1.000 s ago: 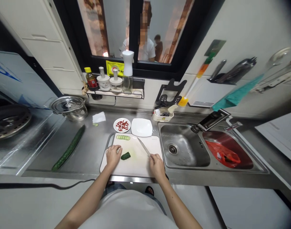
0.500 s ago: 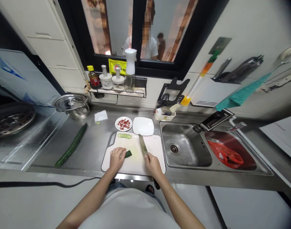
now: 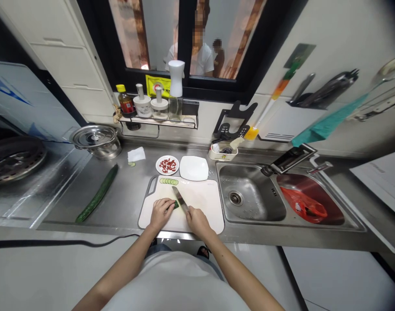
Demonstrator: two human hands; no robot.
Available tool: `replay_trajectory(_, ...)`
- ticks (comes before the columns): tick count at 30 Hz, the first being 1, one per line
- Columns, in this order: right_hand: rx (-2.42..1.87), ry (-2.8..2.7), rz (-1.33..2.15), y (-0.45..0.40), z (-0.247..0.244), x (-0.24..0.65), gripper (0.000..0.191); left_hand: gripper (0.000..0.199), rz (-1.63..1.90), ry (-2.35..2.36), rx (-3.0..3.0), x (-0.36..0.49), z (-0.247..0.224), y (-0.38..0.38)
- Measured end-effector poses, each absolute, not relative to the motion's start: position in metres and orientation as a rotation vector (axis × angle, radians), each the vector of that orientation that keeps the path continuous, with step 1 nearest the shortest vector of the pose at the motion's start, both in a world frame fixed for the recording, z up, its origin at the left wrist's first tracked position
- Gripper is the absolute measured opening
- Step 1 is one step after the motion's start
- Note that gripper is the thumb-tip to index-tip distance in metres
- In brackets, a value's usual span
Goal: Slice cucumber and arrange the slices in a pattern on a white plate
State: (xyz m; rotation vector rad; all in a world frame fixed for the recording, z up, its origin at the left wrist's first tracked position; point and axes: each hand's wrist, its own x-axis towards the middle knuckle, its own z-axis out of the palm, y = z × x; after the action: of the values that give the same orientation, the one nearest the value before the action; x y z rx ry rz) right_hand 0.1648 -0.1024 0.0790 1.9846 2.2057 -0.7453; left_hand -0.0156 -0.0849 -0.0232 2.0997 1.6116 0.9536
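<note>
On the white cutting board [image 3: 204, 220], my left hand [image 3: 161, 212] is closed on a short dark-green cucumber piece [image 3: 176, 204], whose right end shows past my fingers. My right hand [image 3: 196, 219] is wrapped round the handle of a knife [image 3: 180, 199]. The blade points up and to the left, close to the right side of the piece. Several thin cucumber slices [image 3: 168, 181] lie in a row at the board's top left. Behind the board are a plate of chopped red pieces [image 3: 167, 165] and a white square plate [image 3: 194, 168].
A whole cucumber [image 3: 97, 194] and a lidded steel pot [image 3: 98, 140] are at the left. To the right is a double sink [image 3: 251, 216] with a red bag [image 3: 306, 206]. Bottles stand on a wall rack [image 3: 158, 123].
My right hand has moved left with the knife, bringing the blade beside the cucumber piece. My left hand has shifted slightly right over the piece, covering more of it.
</note>
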Motion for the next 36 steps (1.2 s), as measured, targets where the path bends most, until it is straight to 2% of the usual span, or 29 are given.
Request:
replay_trajectory(26, 1.897, 2.169, -0.741, -0.106, 0.082, 0.151, 0.033, 0.027, 0.875, 1.556, 2.198, -0.015, -0.035, -0.083)
replay_trajectory(36, 1.850, 2.115, -0.785, -0.122, 0.086, 0.157, 0.032, 0.021, 1.065, 1.499, 2.290, -0.015, -0.039, -0.083)
